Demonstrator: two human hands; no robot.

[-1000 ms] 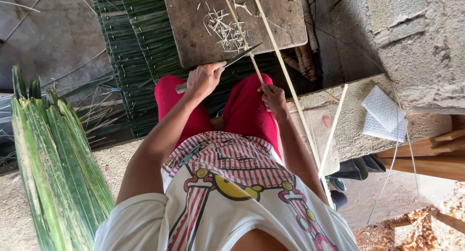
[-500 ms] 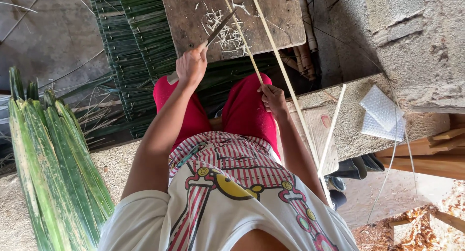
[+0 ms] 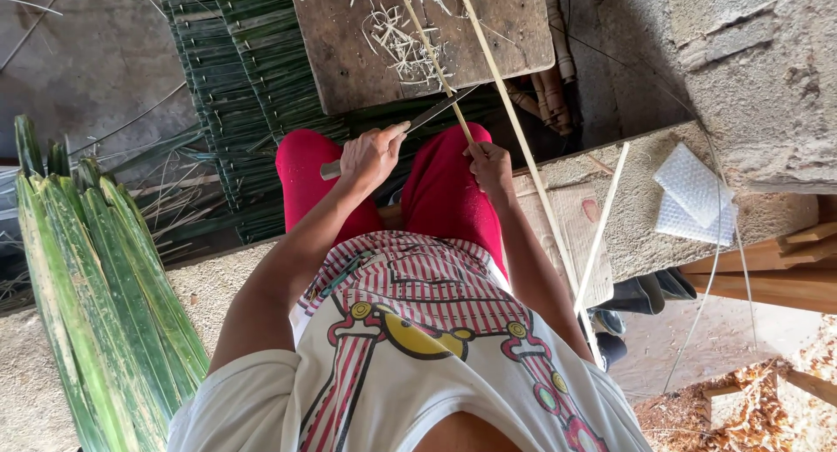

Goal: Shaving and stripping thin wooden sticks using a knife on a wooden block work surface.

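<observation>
Left hand [image 3: 370, 156]: closed around the handle of a knife [image 3: 410, 127], blade slanting up toward a thin pale bamboo strip [image 3: 433, 61] above the red-trousered knees. Right hand [image 3: 490, 164]: fingers pinched shut on the lower end of that strip, which runs up across a scarred wooden worktop [image 3: 349, 60] littered with pale shavings [image 3: 397, 42]. Alongside: a second long strip [image 3: 523, 147] just right of the first, green leaf bundle [image 3: 96, 278] at left, stacked dark green strips [image 3: 253, 77] beyond the knees.
</observation>
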